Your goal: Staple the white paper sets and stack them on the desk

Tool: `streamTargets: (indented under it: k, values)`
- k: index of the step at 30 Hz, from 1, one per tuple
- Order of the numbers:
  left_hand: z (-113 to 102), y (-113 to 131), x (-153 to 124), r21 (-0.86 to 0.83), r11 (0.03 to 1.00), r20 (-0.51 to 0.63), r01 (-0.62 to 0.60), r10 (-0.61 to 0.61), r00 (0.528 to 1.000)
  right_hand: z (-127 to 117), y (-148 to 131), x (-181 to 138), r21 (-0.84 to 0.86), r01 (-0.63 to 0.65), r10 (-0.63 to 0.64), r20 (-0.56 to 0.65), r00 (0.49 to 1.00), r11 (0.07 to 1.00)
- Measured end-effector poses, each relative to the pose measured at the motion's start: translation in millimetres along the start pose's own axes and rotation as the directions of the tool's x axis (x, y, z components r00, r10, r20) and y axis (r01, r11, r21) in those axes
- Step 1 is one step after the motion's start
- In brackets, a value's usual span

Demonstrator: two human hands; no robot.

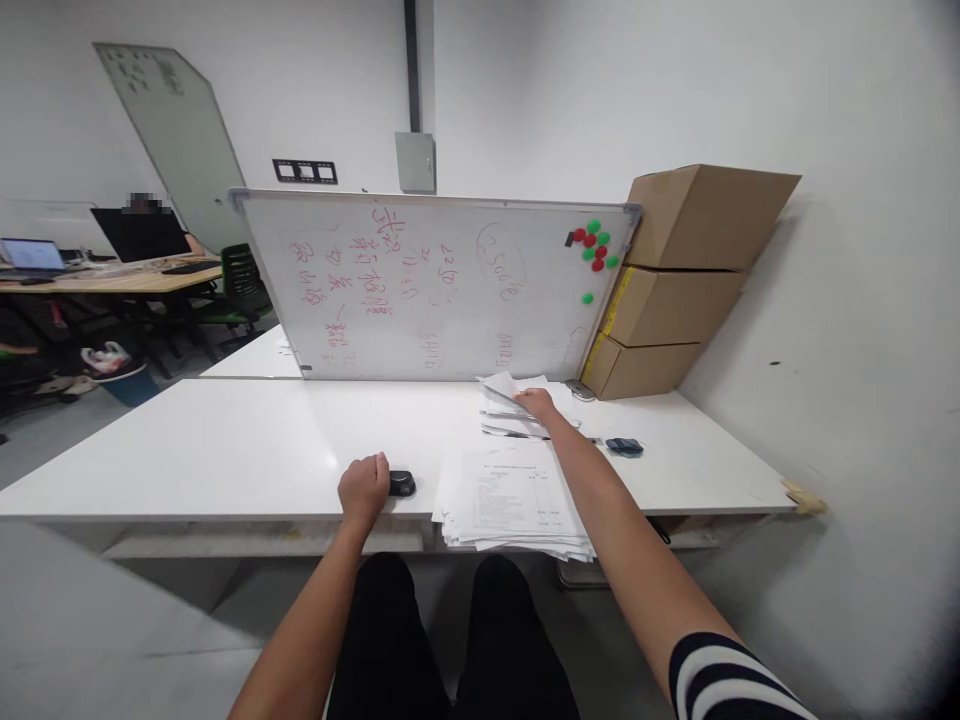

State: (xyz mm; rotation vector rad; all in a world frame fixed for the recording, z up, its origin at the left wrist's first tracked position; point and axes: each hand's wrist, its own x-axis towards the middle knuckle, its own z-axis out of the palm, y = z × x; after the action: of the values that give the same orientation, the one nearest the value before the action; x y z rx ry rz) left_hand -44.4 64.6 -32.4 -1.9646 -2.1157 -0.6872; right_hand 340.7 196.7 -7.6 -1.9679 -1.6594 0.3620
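Reaching far, your right hand point(537, 404) pinches a sheet on the far paper pile point(514, 410) near the whiteboard point(435, 290). Your left hand point(364, 487), fingers curled, touches a black stamp point(402, 483) beside the near paper stack point(510, 500) at the table point(225, 450) edge.

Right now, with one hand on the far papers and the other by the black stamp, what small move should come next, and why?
Probably lift the top sheets with the right hand and bring them toward the near stack. That hand already rests on the far pile, while the left hand sits closed beside the stamp, apparently waiting.
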Motion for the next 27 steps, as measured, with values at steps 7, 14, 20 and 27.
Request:
streamTargets:
  k: [7,14,20,27]
  values:
    - [-2.3,1.1,-1.3,-0.023,0.999,-0.003,0.022,-0.022,1.000,-36.4,-28.5,-10.5,-0.091,0.127,-0.146,-0.246,0.958,0.988]
    - [-7.4,2.2,-3.3,-0.017,1.000,-0.052,-0.014,0.013,0.999,-86.5,-77.7,-54.8,-0.269,0.499,-0.564,-0.307,0.767,0.824]
    - [-35.9,39.4,-6.8,-0.496,0.859,-0.134,-0.124,0.065,0.989,-103.4,-103.5,-124.5,-0.516,0.785,-0.935,-0.266,0.235,0.344]
    - [-96.8,110.2,18.9,-0.827,-0.060,0.536,0.560,0.221,0.815,-84.1,-100.4,-195.3,-0.594,0.802,-0.994,-0.111,-0.005,0.062]
